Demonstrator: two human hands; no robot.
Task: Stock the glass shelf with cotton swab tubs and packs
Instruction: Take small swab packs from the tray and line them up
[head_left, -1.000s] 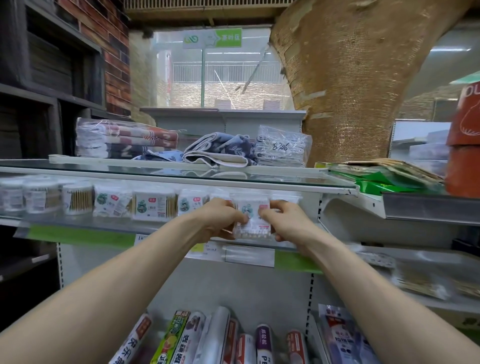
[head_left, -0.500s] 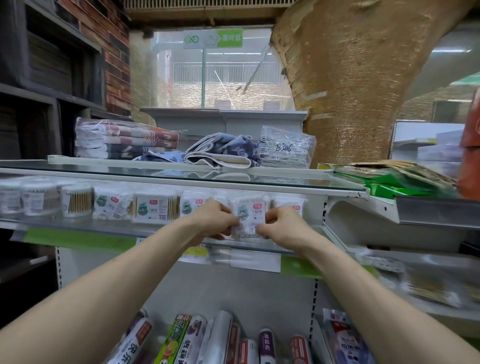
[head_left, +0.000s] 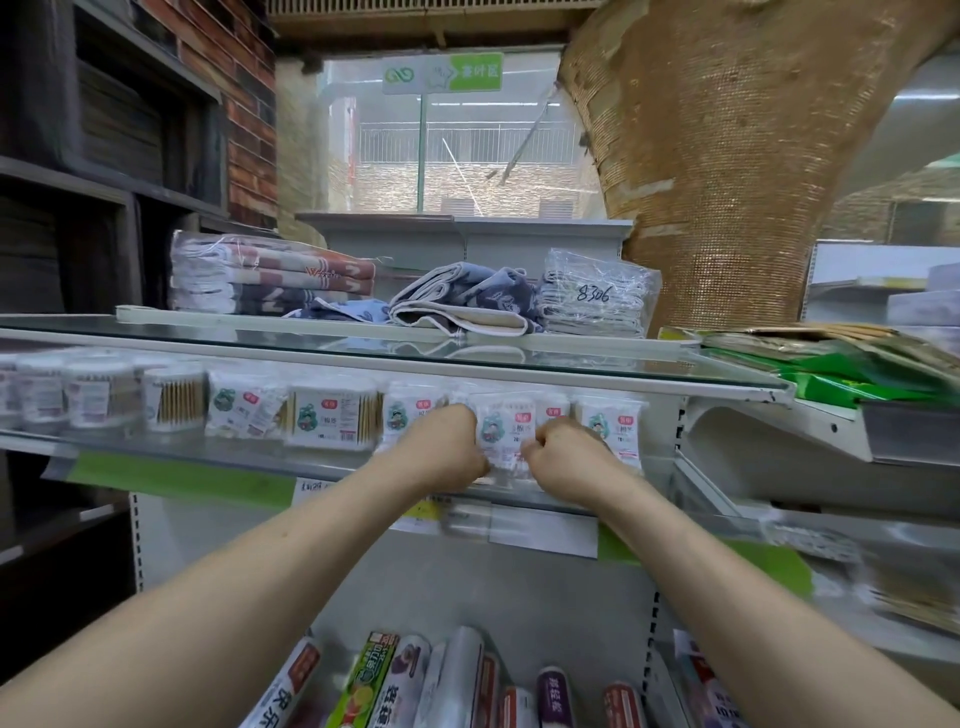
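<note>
soft, even light, brightest from the pale opening (head_left: 467, 156) at 12 o'clock; the wooden shelving (head_left: 78, 234) at 9 o'clock sits in deep shade. the top glass shelf (head_left: 675, 366) faintly mirrors the towels (head_left: 467, 296). the cotton swab pack (head_left: 506, 436) at centre is fairly sharp; goods (head_left: 904, 587) at 4 o'clock smear, rolls (head_left: 457, 680) at 6 o'clock blur, and straight edges bow outward.

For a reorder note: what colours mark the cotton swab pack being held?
White cotton swab pack, green picture, red tag; head view.
</note>
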